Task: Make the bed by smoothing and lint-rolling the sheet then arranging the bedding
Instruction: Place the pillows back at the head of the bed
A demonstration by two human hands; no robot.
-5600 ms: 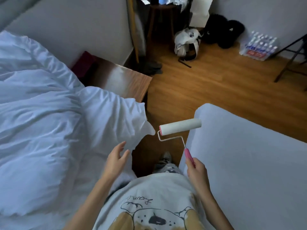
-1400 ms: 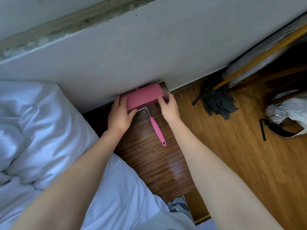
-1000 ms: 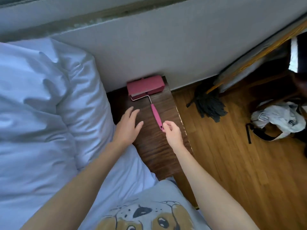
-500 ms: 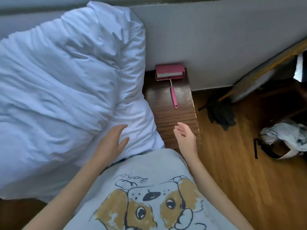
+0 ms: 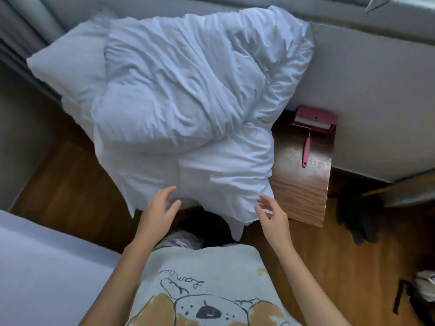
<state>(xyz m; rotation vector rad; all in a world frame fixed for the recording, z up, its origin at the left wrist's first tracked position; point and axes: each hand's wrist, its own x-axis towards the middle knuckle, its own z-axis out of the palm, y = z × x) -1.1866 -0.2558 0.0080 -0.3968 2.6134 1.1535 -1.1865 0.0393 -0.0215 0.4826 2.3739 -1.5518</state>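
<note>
View from above of a person standing before a heap of white bedding: a crumpled duvet [image 5: 188, 90] is piled on a low wooden table [image 5: 303, 198] set against the wall [image 5: 376, 90], with a pillow [image 5: 68, 67] partly under it at the upper left, and its lower corners hang over the near edge of the table. The left hand [image 5: 157, 212] reaches forward with fingers spread and relaxed, grasping nothing, its fingertips at the lower hem of the duvet; whether they touch the cloth cannot be told. The right hand [image 5: 270, 212] is likewise released, fingers loosely extended, just beside the hanging right corner of the duvet. The lint roller [image 5: 310, 130], pink-handled and seated in its pink cover, lies on the bare right part of the table, close to the wall and well apart from both hands, handle pointing toward the person. The sheet-covered bed [image 5: 47, 274] occupies the lower left corner. A dark mop head [image 5: 353, 217] lies on the wooden floor [image 5: 353, 278] to the right of the table
</note>
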